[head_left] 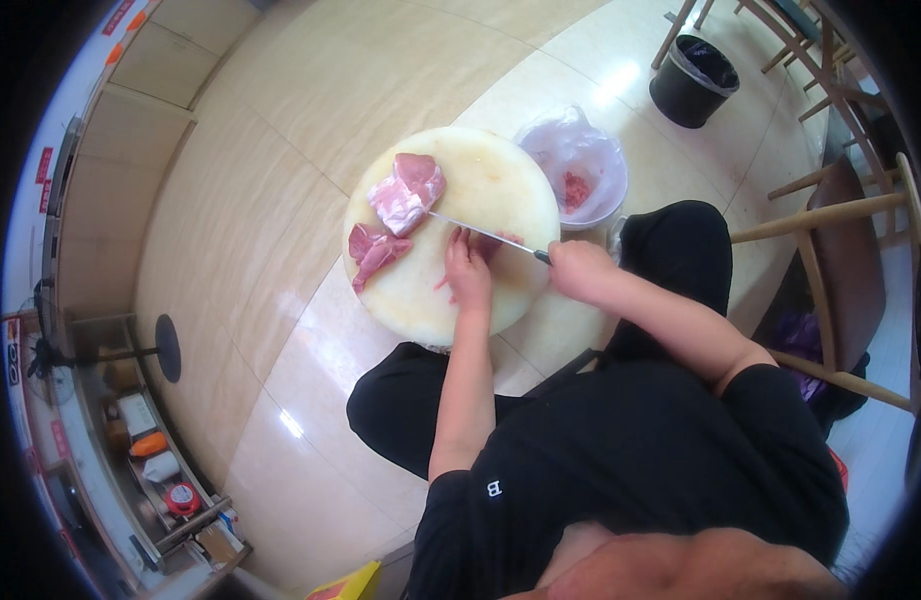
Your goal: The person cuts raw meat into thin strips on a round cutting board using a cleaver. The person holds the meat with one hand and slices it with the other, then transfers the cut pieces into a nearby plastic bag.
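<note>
A round, pale chopping board point(400, 307) lies before me. My right hand point(584, 271) grips the dark handle of a long knife point(486, 232) at the board's right edge. Its blade slants up and left, crossing over a small piece of raw meat point(492, 246). Against the left side of that piece rests my left hand point(469, 271), fingers pointing away from me; whether they grip it is hidden. Thin meat scraps point(441, 284) lie beside this hand. Near the blade's tip is a large cut of raw meat with white fat point(409, 193), and a smaller raw cut point(376, 253) lies below it.
Beyond the board's right side stands a tub lined with a clear plastic bag point(603, 172), with minced or chopped meat point(576, 192) inside. Farther right are a black waste bin point(689, 94) and a wooden chair point(850, 262). A pedestal fan point(51, 360) and cabinets point(115, 180) stand at left.
</note>
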Tool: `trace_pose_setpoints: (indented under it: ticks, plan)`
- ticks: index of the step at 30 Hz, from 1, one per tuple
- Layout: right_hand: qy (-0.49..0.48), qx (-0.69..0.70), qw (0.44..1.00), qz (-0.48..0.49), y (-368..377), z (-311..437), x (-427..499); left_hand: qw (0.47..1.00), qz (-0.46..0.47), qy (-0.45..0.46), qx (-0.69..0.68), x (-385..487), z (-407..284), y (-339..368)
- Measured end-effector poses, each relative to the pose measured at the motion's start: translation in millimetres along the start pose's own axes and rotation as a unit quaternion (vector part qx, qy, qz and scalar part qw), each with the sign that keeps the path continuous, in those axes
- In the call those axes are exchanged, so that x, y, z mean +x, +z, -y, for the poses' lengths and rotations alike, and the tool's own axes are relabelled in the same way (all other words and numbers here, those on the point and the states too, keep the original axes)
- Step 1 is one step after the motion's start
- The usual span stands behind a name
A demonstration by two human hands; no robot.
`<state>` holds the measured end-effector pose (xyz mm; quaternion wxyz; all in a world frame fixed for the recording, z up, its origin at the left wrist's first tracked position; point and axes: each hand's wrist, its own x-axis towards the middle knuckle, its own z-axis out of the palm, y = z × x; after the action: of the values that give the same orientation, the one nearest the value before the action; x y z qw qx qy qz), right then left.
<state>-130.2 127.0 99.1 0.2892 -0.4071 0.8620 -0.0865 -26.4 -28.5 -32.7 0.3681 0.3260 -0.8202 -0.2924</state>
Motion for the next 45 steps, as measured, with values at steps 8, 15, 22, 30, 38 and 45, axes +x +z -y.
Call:
trace_pose_setpoints:
  ticks: [8, 15, 22, 30, 38, 45]
  plan:
    - [-0.018, 0.026, 0.999, -0.036, -5.1, 4.6, -12.1, 0.994, 0.097, 0.039, 0.019, 0.9, 7.4, -5.2]
    - [-0.021, 0.053, 0.998, -0.001, 8.1, 14.1, 8.1, 0.991, 0.089, 0.071, 0.068, -3.8, -3.9, -13.9]
    - [0.002, 0.072, 0.997, -0.005, 3.7, 23.4, 23.0, 0.991, 0.109, 0.07, 0.047, -0.7, -3.1, -10.8]
    - [-0.008, 0.01, 1.0, -0.013, 2.1, 3.8, 2.1, 0.989, 0.037, -0.112, -0.089, 0.7, 19.1, -7.2]
    - [-0.008, 0.025, 1.0, -0.012, 0.4, 8.4, -12.2, 0.997, 0.071, 0.003, -0.02, -2.0, -2.8, -10.0]
    - [0.008, 0.061, 0.997, 0.04, 5.6, 14.7, 15.9, 0.995, 0.065, 0.07, 0.037, -4.8, -7.2, -13.1]
